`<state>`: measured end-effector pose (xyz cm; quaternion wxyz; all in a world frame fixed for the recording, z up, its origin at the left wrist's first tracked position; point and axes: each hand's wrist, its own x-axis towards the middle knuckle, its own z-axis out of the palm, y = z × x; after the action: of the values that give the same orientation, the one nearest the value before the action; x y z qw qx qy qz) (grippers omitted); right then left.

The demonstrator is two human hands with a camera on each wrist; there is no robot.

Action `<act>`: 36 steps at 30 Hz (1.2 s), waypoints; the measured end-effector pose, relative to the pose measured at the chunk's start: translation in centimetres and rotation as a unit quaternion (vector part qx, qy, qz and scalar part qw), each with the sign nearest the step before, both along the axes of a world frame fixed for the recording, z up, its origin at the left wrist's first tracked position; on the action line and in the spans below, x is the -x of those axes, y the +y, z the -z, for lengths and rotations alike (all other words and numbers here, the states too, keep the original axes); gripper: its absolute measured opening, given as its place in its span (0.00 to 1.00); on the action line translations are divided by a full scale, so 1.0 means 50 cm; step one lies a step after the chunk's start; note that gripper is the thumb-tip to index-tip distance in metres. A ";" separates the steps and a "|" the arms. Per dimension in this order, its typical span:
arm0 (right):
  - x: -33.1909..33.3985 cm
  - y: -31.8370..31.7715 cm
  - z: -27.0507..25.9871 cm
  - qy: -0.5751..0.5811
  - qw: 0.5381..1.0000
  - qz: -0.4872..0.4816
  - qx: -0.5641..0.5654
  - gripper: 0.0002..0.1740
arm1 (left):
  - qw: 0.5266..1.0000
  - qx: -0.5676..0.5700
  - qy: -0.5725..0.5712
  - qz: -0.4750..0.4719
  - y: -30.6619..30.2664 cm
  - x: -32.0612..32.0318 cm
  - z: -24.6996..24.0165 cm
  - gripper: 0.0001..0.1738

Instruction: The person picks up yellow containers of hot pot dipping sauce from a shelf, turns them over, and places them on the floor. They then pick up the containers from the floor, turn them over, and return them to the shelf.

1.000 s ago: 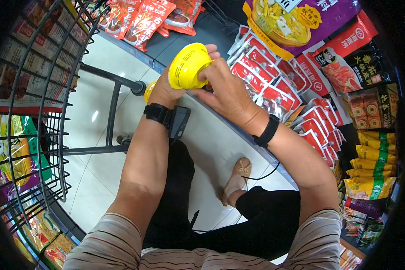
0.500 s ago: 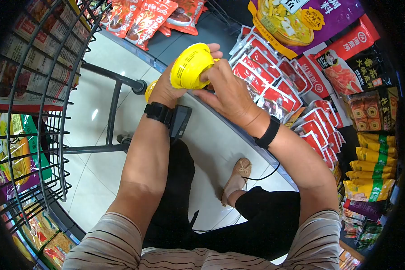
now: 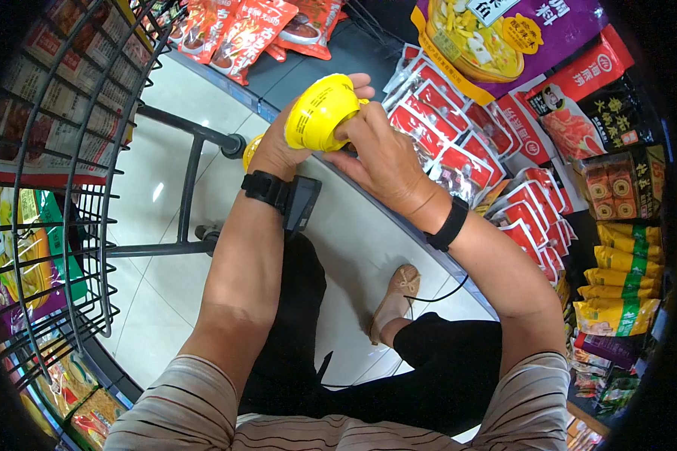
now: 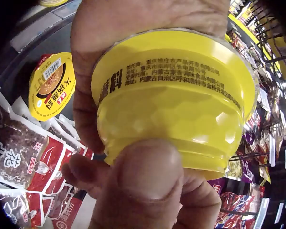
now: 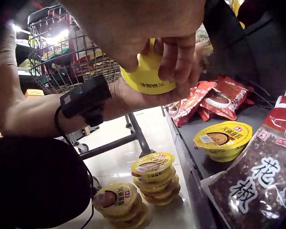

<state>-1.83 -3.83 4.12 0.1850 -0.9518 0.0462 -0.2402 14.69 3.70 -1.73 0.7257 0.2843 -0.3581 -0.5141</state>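
Observation:
A yellow tub of hot pot dipping sauce (image 3: pixel 317 113) is tipped upside down between the two hands, its wide rim against the left palm. My left hand (image 3: pixel 278 143) bears it from below, with fingertips stretched out past the rim. My right hand (image 3: pixel 387 158) pinches the tub's narrower base between thumb and fingers. Close up in the left wrist view, the right thumb (image 4: pixel 150 176) lies against the base, under small black print on the side wall. The lid is hidden against the left palm.
A matching yellow tub (image 5: pixel 224 140) stands on the dark shelf beside bags of Sichuan pepper (image 5: pixel 257 181) and red packets (image 5: pixel 224 98). More tubs (image 5: pixel 155 176) are stacked on the floor by the shelf edge. A wire shopping cart (image 3: pixel 68 173) stands at left.
The tub and both hands have shifted very slightly to the right in the head view. The hold on the tub looks the same.

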 end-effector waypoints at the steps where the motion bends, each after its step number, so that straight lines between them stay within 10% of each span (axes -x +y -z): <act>1: 0.000 0.000 0.001 0.000 1.000 0.001 0.001 0.22 | 1.000 0.001 -0.001 0.002 0.000 -0.001 0.000 0.36; 27: 0.003 0.001 -0.001 -0.007 1.000 0.003 -0.008 0.23 | 0.999 -0.008 0.038 0.022 0.002 -0.002 -0.004 0.37; 36: -0.011 -0.030 0.022 -0.025 0.983 0.037 -0.179 0.28 | 0.950 -0.020 -0.287 -0.119 0.021 0.010 -0.012 0.34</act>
<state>-1.29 -5.32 3.01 0.3443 -0.8948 0.1187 -0.2583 14.17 4.76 -1.15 0.6423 0.4750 -0.5043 -0.3278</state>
